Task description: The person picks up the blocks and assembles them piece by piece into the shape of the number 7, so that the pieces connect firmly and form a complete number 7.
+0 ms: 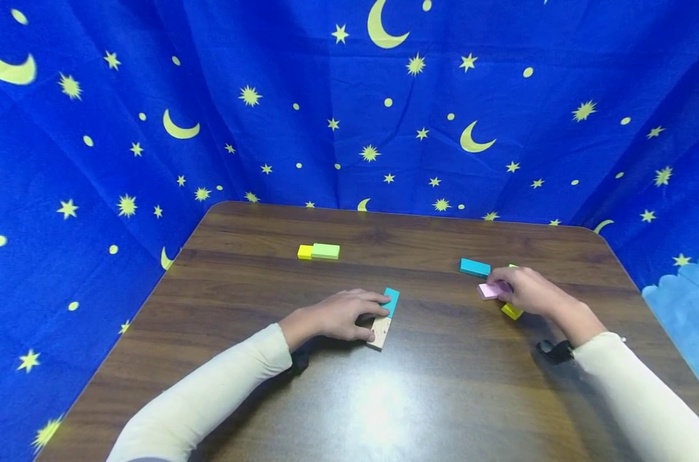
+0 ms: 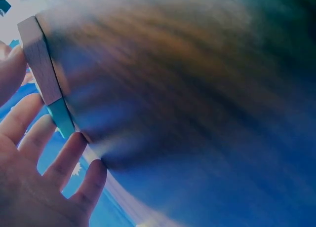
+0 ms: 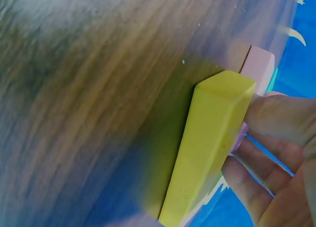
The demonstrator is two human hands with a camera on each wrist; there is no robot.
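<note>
Left hand (image 1: 338,316), near the table's (image 1: 257,301) front centre: fingers lie fairly straight against the natural wood block (image 1: 380,332) and the teal block (image 1: 392,300) joined end to end; keep them flush. Right hand (image 1: 528,292), toward the right edge: fingers curl on the pink block (image 1: 489,290) beside the yellow block (image 1: 512,312). Grip appears to be a pinch; slide squarely, without tilting.
</note>
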